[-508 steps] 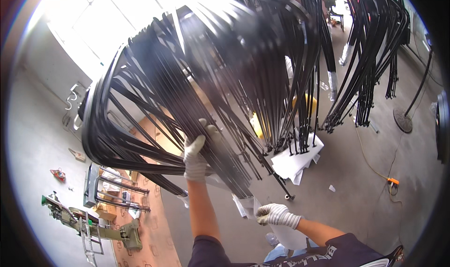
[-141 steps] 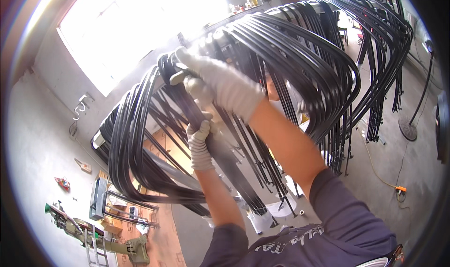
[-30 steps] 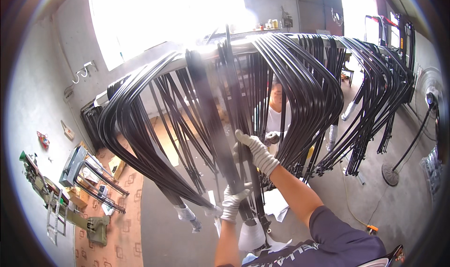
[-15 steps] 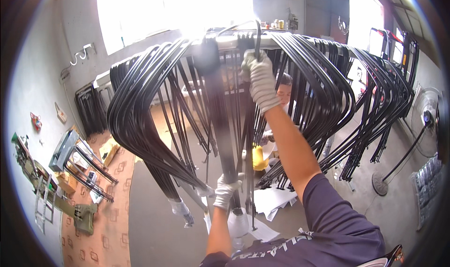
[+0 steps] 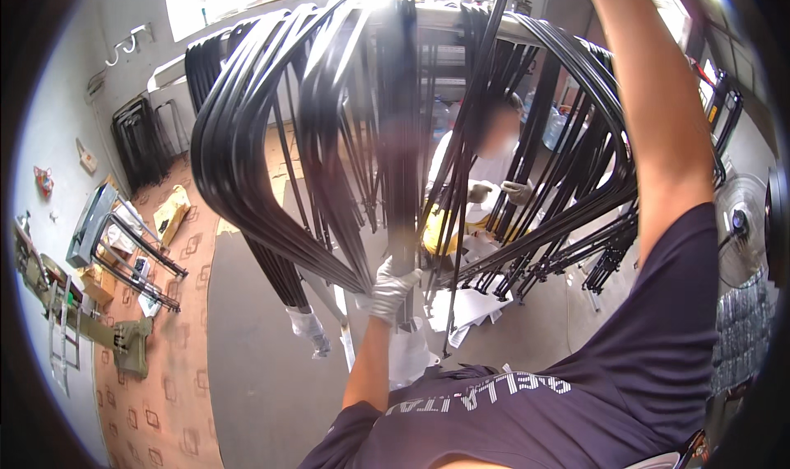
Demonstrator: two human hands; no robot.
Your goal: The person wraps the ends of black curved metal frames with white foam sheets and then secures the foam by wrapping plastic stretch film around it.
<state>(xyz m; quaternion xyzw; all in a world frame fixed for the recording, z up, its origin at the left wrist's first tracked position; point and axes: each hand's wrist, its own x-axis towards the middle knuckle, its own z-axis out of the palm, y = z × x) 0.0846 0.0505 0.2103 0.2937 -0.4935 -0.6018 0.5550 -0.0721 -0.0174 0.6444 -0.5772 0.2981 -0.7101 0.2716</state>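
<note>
In its white striped glove, my left hand [image 5: 393, 290] is closed around the lower part of a dark vertical bundle of black tubes [image 5: 401, 156], which is blurred and stands at the middle of the rack. My right arm [image 5: 662, 115] reaches up past the upper edge, so the right hand and anything in it are out of sight. A slanting black tube [image 5: 492, 37] also runs up out of the picture. To the left and right of the bundle, many bent black tubes [image 5: 222, 156] hang over a pale rail [image 5: 527, 31].
Behind the tubes a person in gloves [image 5: 481, 152] works near something yellow [image 5: 440, 229]. White sheets [image 5: 469, 311] lie below. Clear wrap [image 5: 309, 334] covers some tube ends. A fan [image 5: 738, 220] stands right, a grey-topped stand [image 5: 95, 222] left.
My right hand has gone up and out of view from the top of the rack. The rack appears higher in the picture. My left hand keeps its hold low on the tubes.
</note>
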